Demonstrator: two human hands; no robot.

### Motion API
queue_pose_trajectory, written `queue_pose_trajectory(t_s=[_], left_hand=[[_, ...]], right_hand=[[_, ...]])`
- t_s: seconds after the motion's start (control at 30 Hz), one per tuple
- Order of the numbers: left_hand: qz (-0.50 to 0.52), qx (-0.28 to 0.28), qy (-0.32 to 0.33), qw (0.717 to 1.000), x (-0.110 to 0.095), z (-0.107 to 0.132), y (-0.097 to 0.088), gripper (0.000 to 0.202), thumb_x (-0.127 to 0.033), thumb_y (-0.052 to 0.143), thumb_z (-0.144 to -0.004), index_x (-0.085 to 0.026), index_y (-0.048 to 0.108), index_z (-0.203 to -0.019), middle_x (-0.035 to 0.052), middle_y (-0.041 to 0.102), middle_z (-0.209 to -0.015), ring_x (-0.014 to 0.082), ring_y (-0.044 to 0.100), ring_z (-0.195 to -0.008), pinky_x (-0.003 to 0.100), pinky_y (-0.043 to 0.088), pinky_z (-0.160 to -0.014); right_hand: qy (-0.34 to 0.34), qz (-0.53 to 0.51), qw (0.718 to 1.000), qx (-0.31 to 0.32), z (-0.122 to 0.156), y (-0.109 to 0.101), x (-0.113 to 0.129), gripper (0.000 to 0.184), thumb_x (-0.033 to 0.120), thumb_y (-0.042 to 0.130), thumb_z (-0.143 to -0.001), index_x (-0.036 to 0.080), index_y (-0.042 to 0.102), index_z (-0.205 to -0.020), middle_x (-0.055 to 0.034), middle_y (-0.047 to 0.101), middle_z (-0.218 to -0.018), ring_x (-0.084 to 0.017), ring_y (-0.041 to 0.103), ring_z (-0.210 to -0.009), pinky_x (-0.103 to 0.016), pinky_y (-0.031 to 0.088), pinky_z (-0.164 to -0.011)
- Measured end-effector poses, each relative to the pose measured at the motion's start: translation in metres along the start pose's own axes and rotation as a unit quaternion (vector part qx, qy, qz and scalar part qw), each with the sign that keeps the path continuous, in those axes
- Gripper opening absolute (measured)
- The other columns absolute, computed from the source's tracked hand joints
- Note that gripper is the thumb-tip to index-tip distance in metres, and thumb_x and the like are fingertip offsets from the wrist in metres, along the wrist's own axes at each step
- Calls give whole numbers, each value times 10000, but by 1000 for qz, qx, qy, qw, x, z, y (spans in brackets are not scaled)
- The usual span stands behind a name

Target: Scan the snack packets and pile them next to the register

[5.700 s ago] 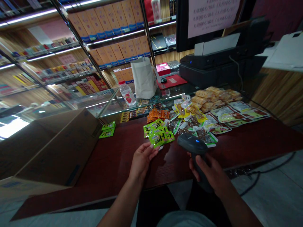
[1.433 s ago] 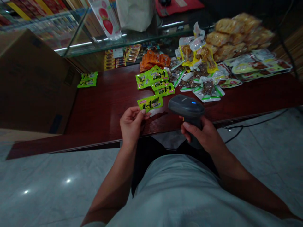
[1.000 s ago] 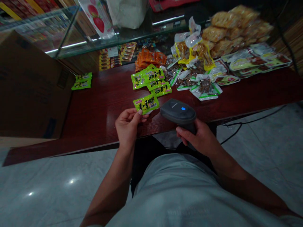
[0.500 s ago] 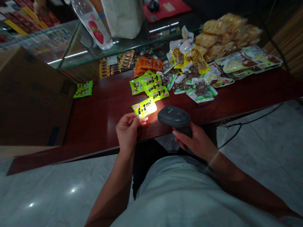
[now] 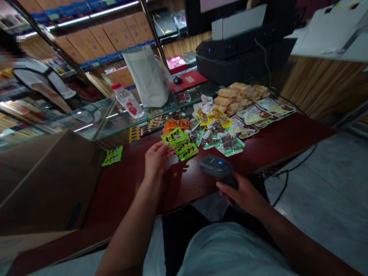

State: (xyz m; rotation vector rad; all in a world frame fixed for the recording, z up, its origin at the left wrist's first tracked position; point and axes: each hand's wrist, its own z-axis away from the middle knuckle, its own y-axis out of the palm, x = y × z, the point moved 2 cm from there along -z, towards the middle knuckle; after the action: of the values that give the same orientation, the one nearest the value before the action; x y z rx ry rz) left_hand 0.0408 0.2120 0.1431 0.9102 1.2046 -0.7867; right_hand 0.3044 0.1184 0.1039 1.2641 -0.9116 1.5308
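My left hand (image 5: 155, 160) reaches forward over the dark red table (image 5: 129, 184), its fingertips pinched on the edge of a green snack packet (image 5: 174, 136) lying against the pile of green packets (image 5: 188, 150). Behind the pile lie orange packets (image 5: 174, 124) and several clear and yellow snack packs (image 5: 215, 126). My right hand (image 5: 244, 193) grips the handle of a dark barcode scanner (image 5: 216, 166) with a blue light on top. It is held low over the table's near edge, right of the left hand.
A large cardboard box (image 5: 48, 180) fills the table's left end, with two green packets (image 5: 112, 156) beside it. A glass counter (image 5: 86, 122) behind carries a bottle (image 5: 128, 101) and a paper bag (image 5: 148, 76). Another person (image 5: 37, 78) stands beyond it. A cable (image 5: 284, 180) hangs right.
The scanner's light on the packet has gone out. My left hand has carried the green packet forward to the pile. The view has tilted up, showing the shelves and counter.
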Motion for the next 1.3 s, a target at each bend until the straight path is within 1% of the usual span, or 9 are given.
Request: queue_pose_trajectory(t_s=[0.2, 0.37, 0.43, 0.57, 0.8, 0.97, 1.13, 1.23, 1.3], left_hand=[[-123, 45, -67, 989, -8, -36, 13, 62, -133, 648, -831, -85, 618, -806, 85, 703, -676, 148, 689, -527, 202, 533, -475], [-214, 37, 75, 973, -27, 5, -10, 130, -205, 681, -827, -95, 675, -895, 70, 711, -701, 107, 619, -459, 174, 460, -410], [-231, 106, 67, 965, -25, 38, -16, 174, -273, 732, -783, -121, 711, -866, 69, 717, -702, 97, 582, -437, 168, 423, -378], [-272, 372, -113, 880, 17, 114, -19, 185, -383, 710, -768, -224, 770, -840, 42, 713, -651, 130, 550, -403, 213, 380, -341], [-488, 473, -64, 731, 106, 165, -31, 175, -322, 627, -816, -209, 739, -889, 43, 729, -866, 188, 660, -778, 259, 461, -687], [-608, 357, -53, 707, 94, 168, -39, 227, -214, 492, -869, -170, 711, -829, 116, 720, -862, 241, 663, -784, 307, 441, -678], [-441, 391, -23, 807, 30, 149, -48, 267, -349, 524, -921, -209, 729, -821, 34, 715, -761, 160, 642, -679, 240, 446, -625], [-419, 202, 32, 885, -4, 90, -87, 276, -427, 567, -887, -213, 716, -800, 28, 688, -702, 170, 620, -633, 249, 459, -580], [-457, 2, 120, 881, -21, 39, -124, 258, -426, 581, -860, -205, 715, -862, 71, 714, -848, 224, 652, -782, 309, 507, -727]], right_hand=[[-6, 2, 1000, -25, 5, -18, 8, 305, 469, 665, -857, 185, 567, -914, 30, 620, -654, -98, 513, -446, -232, 416, -455], [-13, -15, 999, -48, 8, -36, 25, 326, 465, 676, -854, 180, 589, -989, 28, 622, -676, -94, 515, -445, -228, 410, -432], [-18, -12, 998, -58, 7, -39, 32, 314, 455, 680, -854, 181, 599, -985, 27, 622, -676, -94, 513, -445, -229, 409, -424], [-34, -11, 998, -57, 3, -36, 41, 280, 433, 682, -856, 181, 609, -955, 24, 617, -668, -94, 513, -442, -229, 411, -415], [-22, 13, 999, -23, -7, -18, 47, 313, 448, 693, -838, 183, 601, -975, 27, 621, -670, -92, 515, -436, -223, 401, -408], [-7, 32, 999, -30, -15, -12, 44, 354, 486, 691, -833, 182, 598, -990, 29, 623, -667, -92, 507, -428, -233, 401, -428], [23, 71, 997, -17, -30, -12, 36, 408, 558, 692, -814, 187, 604, -961, 13, 643, -660, -122, 548, -461, -260, 438, -466], [26, 78, 996, -22, -37, -10, 36, 392, 562, 668, -832, 192, 605, -940, 14, 636, -630, -133, 543, -469, -274, 436, -479], [27, 90, 995, -22, -40, -8, 38, 375, 560, 662, -836, 196, 602, -907, 20, 624, -588, -140, 544, -472, -280, 440, -493]])
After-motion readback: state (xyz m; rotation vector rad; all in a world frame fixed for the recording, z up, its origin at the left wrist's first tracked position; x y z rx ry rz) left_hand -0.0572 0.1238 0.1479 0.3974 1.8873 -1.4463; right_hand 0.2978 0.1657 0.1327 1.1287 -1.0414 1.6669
